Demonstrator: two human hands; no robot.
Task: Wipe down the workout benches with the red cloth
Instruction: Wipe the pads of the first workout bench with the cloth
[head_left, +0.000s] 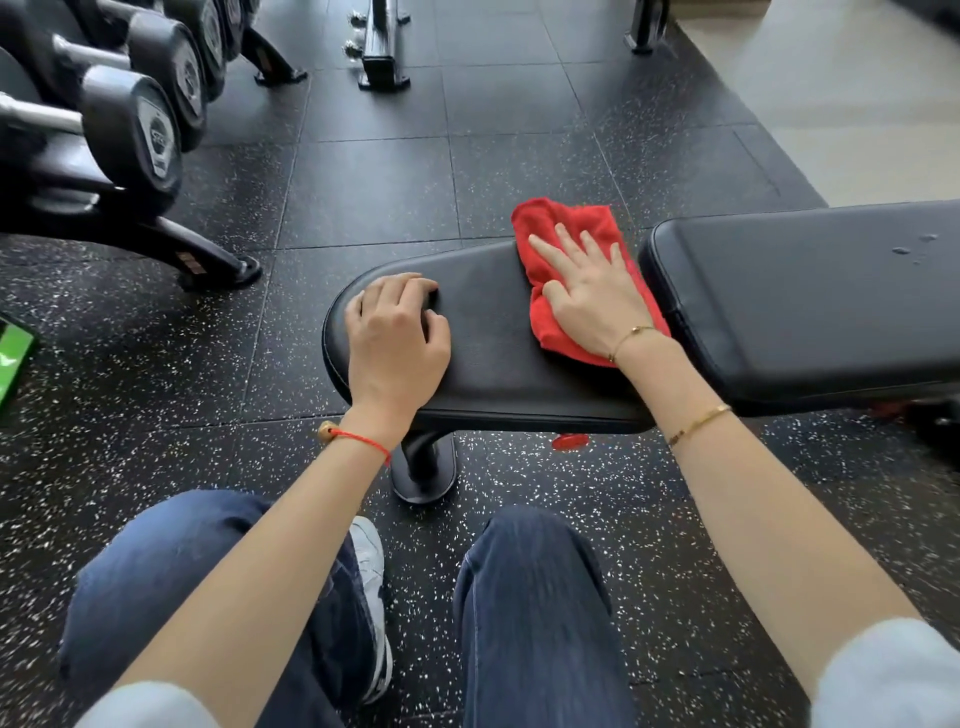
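- The speckled black floor (363, 171) fills the view.
- A dumbbell rack (104, 130) stands at ten o'clock.
- The black padded bench, the tabletop (493, 364), runs from centre toward three o'clock.
- The red cloth (550, 228) lies on the seat pad just beside the gap to the back pad.
- The right hand (592, 291) presses flat on the cloth, grip wide.
- The left hand (395, 338) rests at the pad's nine o'clock end, fingers curled, holding nothing.

The right hand (592, 291) lies flat, fingers spread, on the red cloth (550, 228) on the counter's (498, 364) seat pad, near centre. At nine o'clock from it, the left hand (397, 338) rests curled on the pad's rounded end. Dumbbells (130, 119) sit at ten o'clock.
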